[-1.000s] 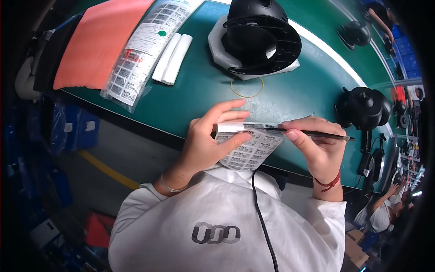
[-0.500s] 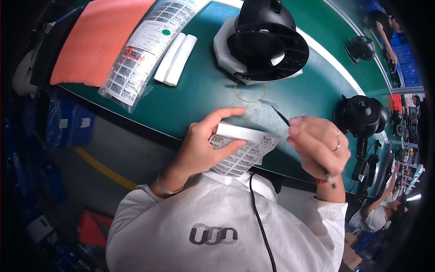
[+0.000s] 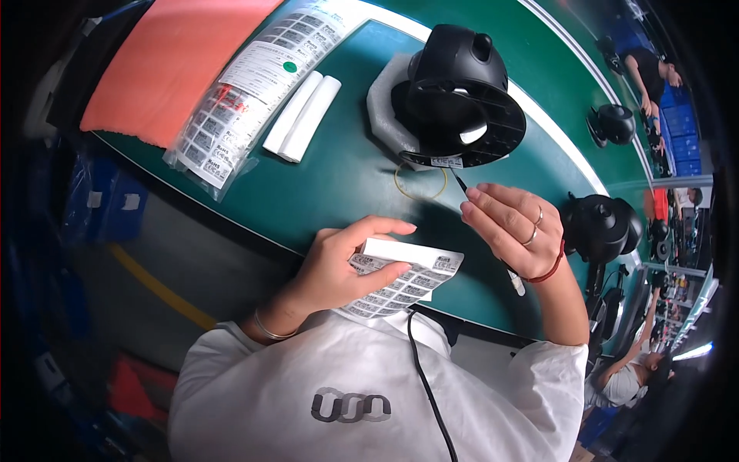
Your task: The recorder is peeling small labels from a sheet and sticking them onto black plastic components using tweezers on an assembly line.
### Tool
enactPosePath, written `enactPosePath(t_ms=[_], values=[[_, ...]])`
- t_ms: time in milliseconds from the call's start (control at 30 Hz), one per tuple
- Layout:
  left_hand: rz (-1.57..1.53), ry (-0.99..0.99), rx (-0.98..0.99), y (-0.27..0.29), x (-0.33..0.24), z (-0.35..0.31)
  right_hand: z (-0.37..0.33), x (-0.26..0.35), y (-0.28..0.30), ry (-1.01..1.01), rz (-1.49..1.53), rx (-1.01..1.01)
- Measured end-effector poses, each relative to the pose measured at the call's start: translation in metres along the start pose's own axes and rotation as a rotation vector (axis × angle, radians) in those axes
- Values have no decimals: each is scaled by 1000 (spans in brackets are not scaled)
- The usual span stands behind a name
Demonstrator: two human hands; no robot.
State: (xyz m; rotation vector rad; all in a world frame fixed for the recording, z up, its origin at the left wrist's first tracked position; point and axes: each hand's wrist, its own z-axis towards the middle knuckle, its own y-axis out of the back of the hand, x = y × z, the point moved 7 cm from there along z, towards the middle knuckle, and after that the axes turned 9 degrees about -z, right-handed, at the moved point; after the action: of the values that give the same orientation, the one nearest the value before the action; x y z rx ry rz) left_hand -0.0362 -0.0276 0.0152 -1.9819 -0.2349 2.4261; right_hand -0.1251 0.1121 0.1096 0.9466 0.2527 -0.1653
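My left hand [image 3: 346, 266] grips a folded sheet of labels [image 3: 396, 289], white with rows of grey printed stickers, thumb in front and forefinger stretched above it. In my right hand [image 3: 519, 231] is a slim pointed tool [image 3: 459, 180], dark near its thin tip and pale at its back end; whether it is tweezers or a knife I cannot tell. Close to that tip, a small grey label [image 3: 446, 162] lies against the near rim of a black rounded housing [image 3: 462, 92]. The housing rests tilted on a white foam pad [image 3: 382, 104]. Whether the label is stuck down is unclear.
A yellow rubber band [image 3: 420, 195] lies before the housing. Two white paper rolls [image 3: 304, 117], a bagged label stack [image 3: 231, 115] and an orange foam sheet [image 3: 169, 69] are at left. Another black unit [image 3: 604, 223] stands right. Other people [image 3: 650, 73] are beyond.
My right hand has moved forward and left with the tool, bringing the label from above the table to the housing's rim. The label sheet stays in my left hand, slightly lower in view.
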Motion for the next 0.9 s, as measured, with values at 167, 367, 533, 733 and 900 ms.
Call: enactPosePath(t_ms=[167, 367, 533, 733, 900], values=[[-9, 23, 20, 0, -1, 0, 0, -6, -6, 24, 36, 19], [-27, 9, -21, 0, -2, 0, 3, -11, -6, 48, 43, 16], [-17, 17, -23, 0, -2, 0, -1, -14, -9, 16, 89, 5], [-4, 8, -5, 0, -2, 1, -14, -27, -13, -291, 308, -83], [-4, 21, 14, -1, -2, 0, -71, -41, -39, -1232, 1017, -200]])
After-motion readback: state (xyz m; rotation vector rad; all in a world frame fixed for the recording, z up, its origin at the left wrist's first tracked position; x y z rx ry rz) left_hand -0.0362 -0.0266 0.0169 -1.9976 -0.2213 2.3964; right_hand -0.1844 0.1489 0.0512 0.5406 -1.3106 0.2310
